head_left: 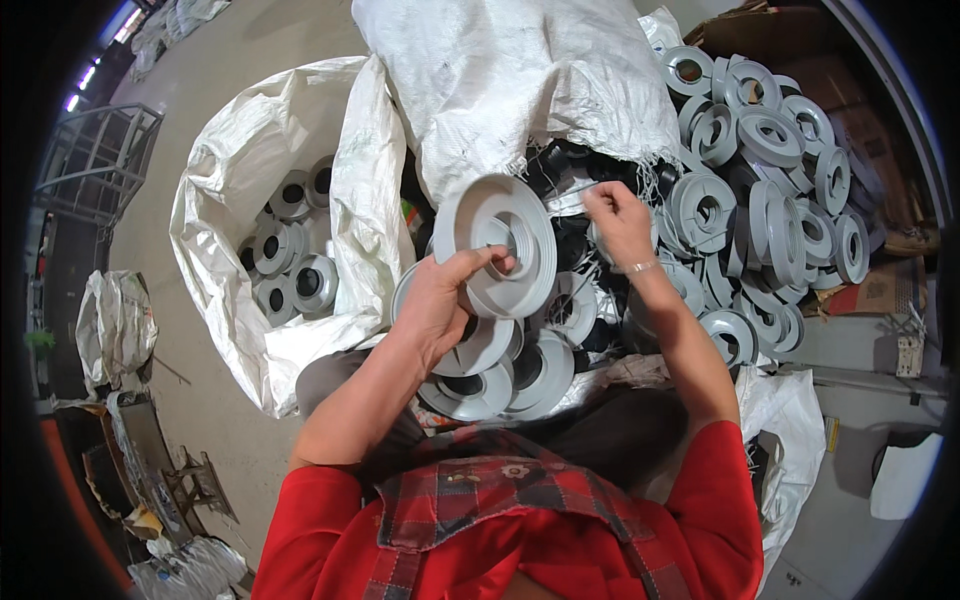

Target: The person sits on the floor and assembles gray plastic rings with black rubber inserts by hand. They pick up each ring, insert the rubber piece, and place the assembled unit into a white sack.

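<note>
My left hand (438, 298) grips a grey plastic ring (538, 262), with fingers through its centre hole. The ring has a wide raised rim and is tilted up in front of me. To its right, my right hand (622, 222) is closed in a pinch, apart from the ring. A thin, light sliver shows at its fingertips; I cannot make out what it is. Below the held ring, more grey rings (541, 376) lie at my lap. Black round parts (571, 240) lie between the two hands, partly hidden by a white woven sack (470, 90).
On the left stands an open white sack (222, 200) holding grey rings with black centres (272, 246). A large heap of grey rings (770, 135) rises at the right, beside cardboard (868, 130). Further left are a metal frame (95, 150) and another white sack (117, 325).
</note>
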Demonstrator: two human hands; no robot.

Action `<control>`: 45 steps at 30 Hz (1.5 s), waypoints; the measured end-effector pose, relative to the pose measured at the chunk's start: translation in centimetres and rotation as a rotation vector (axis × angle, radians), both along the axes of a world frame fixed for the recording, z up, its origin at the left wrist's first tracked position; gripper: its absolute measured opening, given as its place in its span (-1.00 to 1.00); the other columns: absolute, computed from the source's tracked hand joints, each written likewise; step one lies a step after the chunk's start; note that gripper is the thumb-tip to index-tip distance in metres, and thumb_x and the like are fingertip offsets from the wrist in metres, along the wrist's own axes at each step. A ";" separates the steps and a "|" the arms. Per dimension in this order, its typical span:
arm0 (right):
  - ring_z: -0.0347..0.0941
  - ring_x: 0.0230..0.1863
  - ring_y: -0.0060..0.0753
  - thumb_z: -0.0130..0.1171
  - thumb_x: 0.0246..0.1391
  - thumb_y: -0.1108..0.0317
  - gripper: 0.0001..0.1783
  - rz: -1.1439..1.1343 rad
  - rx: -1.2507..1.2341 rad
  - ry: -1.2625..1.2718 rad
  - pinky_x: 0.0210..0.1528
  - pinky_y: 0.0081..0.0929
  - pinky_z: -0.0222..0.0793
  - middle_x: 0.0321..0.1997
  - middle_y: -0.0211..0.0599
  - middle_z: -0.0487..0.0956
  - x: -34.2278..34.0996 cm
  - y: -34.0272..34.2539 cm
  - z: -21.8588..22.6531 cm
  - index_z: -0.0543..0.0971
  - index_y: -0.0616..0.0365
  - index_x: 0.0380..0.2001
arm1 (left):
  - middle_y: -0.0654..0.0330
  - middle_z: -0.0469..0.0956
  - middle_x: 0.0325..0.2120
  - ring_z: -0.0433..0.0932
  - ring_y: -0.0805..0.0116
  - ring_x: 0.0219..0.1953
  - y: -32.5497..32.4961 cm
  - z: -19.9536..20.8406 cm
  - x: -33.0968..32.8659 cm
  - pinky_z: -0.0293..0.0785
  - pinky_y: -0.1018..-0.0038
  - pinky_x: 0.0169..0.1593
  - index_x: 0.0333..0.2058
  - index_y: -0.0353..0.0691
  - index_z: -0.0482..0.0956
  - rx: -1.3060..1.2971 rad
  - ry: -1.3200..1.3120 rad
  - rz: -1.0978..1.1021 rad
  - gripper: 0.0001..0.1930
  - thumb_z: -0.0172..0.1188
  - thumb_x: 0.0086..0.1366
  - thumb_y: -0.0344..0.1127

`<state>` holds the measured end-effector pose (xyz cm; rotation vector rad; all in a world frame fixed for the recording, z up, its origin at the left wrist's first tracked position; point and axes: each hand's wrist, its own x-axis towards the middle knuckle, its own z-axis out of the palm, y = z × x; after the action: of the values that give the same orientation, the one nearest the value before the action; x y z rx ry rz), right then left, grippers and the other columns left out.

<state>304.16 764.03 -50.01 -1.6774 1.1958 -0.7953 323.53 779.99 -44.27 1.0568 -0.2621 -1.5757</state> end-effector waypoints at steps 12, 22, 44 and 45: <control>0.43 -0.10 -0.10 0.37 -0.35 0.10 -0.19 0.010 -0.285 0.489 -0.05 -0.30 0.39 -0.19 0.04 0.48 -1.4 -0.5 -6.9 0.36 0.33 -0.02 | 0.16 0.52 -0.24 0.51 0.33 -0.18 0.4 -1.8 -0.6 0.46 0.32 -0.03 -0.05 -0.32 0.40 -0.112 -0.155 0.009 -0.55 0.21 0.23 -0.12; 0.29 -0.07 0.08 0.40 -0.31 0.16 -0.19 0.481 -0.455 0.275 -0.03 -0.18 0.32 -0.11 0.01 0.29 -1.2 8.6 6.8 0.31 0.12 0.07 | 0.13 0.46 -0.12 0.47 0.36 -0.13 2.1 -0.7 -3.5 0.44 0.37 -0.04 0.03 -0.37 0.34 -0.186 -0.077 -0.114 -0.52 0.17 0.26 -0.17; 0.35 -0.09 -0.08 0.22 -0.26 0.32 -0.46 0.850 -1.068 0.373 -0.08 -0.31 0.38 -0.16 -0.08 0.39 -2.4 11.8 9.2 0.44 0.16 -0.09 | 0.09 0.54 -0.29 0.56 0.40 -0.35 2.8 3.2 -1.3 0.56 0.42 -0.31 -0.07 -0.47 0.40 0.017 -0.053 -0.410 -0.49 0.12 0.28 -0.05; 0.34 -0.07 -0.06 0.27 -0.28 0.32 -0.42 0.742 -0.936 0.308 -0.07 -0.29 0.37 -0.14 -0.06 0.39 -2.3 11.9 9.1 0.43 0.16 -0.08 | 0.10 0.54 -0.27 0.57 0.39 -0.31 3.3 3.5 -1.6 0.56 0.42 -0.26 -0.07 -0.42 0.41 -0.033 -0.033 -0.397 -0.51 0.15 0.26 -0.07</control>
<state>301.90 775.93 -40.87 -2.8358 0.2413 -0.6458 321.93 783.30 -40.77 1.0496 -0.5448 -1.8990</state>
